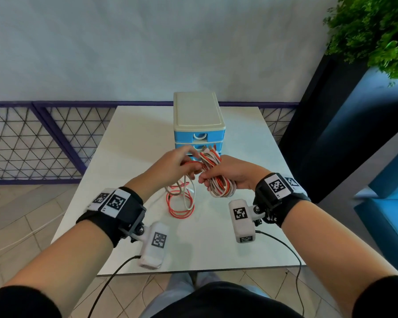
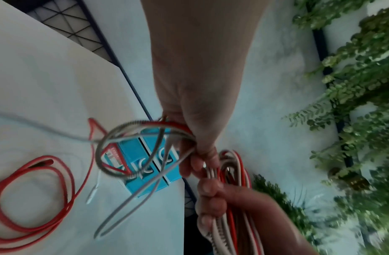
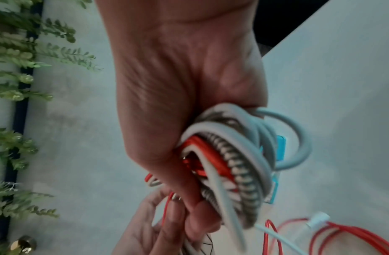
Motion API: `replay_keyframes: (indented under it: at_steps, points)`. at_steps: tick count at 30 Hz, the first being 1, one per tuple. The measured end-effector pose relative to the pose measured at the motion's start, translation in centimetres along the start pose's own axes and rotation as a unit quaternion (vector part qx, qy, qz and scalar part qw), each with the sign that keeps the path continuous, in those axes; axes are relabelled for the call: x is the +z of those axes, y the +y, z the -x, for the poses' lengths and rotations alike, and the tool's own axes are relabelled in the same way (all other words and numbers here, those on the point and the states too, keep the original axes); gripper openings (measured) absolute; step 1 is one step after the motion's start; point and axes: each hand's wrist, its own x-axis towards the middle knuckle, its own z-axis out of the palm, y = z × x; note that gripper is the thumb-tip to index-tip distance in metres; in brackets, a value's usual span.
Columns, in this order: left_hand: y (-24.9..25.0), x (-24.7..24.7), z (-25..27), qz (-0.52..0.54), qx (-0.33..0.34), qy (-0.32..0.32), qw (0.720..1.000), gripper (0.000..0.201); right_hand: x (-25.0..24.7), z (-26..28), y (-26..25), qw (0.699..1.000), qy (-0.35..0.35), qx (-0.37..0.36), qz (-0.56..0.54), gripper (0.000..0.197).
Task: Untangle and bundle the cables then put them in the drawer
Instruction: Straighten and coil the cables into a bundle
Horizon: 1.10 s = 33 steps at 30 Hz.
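The right hand (image 1: pixel 236 174) was closed around a coiled bundle of cables (image 1: pixel 218 180), red, white and braided strands looped together, with the loops sticking out above and below the fist. The left hand (image 1: pixel 170 167) was just beside it, fingers and thumb pinching a few loose strands (image 2: pixel 145 131) that ran from the bundle, so the two hands nearly touched over the middle of the white table (image 1: pixel 129 138). Below the left hand, a red cable (image 1: pixel 182 203) lay in loose rings on the tabletop, with a thin white cable (image 1: pixel 191 193) hanging down across it; its plug end (image 2: pixel 92 193) rested on the table. Behind the hands stood a small drawer unit (image 1: pixel 198 125) with a cream top and blue drawers, all of its visible drawers closed. A leafy green plant (image 1: pixel 372 31) stood off to the right, and a purple wire fence (image 1: pixel 39 141) ran behind the table.
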Motion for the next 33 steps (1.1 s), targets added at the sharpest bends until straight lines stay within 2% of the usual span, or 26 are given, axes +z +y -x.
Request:
replay_keyframes:
  at_steps: [2,6,8,11,13,16,18,20,23,27,30,32,33]
  points:
    - [-0.1,-0.1,0.2,0.155,-0.074,-0.01,0.985,0.026,-0.6,0.0,-0.2,0.999,0.046,0.0,0.023,0.005]
    - [-0.1,-0.2,0.7,0.378,-0.18,-0.076,0.905,0.015,-0.5,-0.1,-0.8,0.996,0.08,-0.006,0.049,0.004]
    - [-0.3,-0.6,0.9,0.426,-0.2,-0.13,0.873,0.017,-0.3,-0.3,-0.9,0.994,0.099,-0.014,0.031,0.003]
    - [-0.7,-1.0,1.6,0.398,-0.233,-0.211,0.862,0.036,-0.6,-0.3,-0.4,0.991,0.132,-0.022,-0.015,0.007]
    - [-1.0,-1.2,1.9,0.34,-0.231,-0.253,0.876,0.041,-0.6,-0.2,-0.2,0.991,0.129,-0.02,-0.013,0.008]
    - [-2.1,-1.3,2.1,0.138,-0.183,-0.297,0.927,0.033,-0.5,-0.2,0.1,0.988,0.152,-0.011,-0.002,0.01]
    - [-3.4,-1.5,2.0,-0.001,-0.151,-0.29,0.945,0.023,-0.9,-0.2,0.1,0.985,0.173,-0.008,-0.009,0.01]
    - [-4.4,-1.6,2.0,-0.064,-0.144,-0.262,0.952,0.016,-1.5,0.0,0.0,0.981,0.192,-0.002,-0.01,0.008]
    - [-4.7,-1.2,1.8,-0.053,-0.121,-0.224,0.966,0.002,-1.8,0.0,-0.1,0.975,0.223,0.005,-0.005,0.008]
    - [-5.8,-0.9,1.4,0.007,-0.109,-0.122,0.987,0.018,-2.1,-0.1,-0.7,0.961,0.275,0.017,0.024,0.01]
    - [-6.2,-0.8,1.6,0.095,-0.135,-0.087,0.982,0.019,-2.6,0.0,-1.1,0.955,0.294,0.027,0.029,0.009]
    - [-6.2,-0.5,1.6,0.111,-0.144,-0.061,0.981,0.018,-2.7,-0.2,-1.1,0.953,0.298,0.029,0.033,0.009]
    - [-6.2,-0.4,1.5,0.105,-0.144,-0.026,0.984,0.017,-2.6,-0.3,-1.1,0.952,0.301,0.032,0.036,0.008]
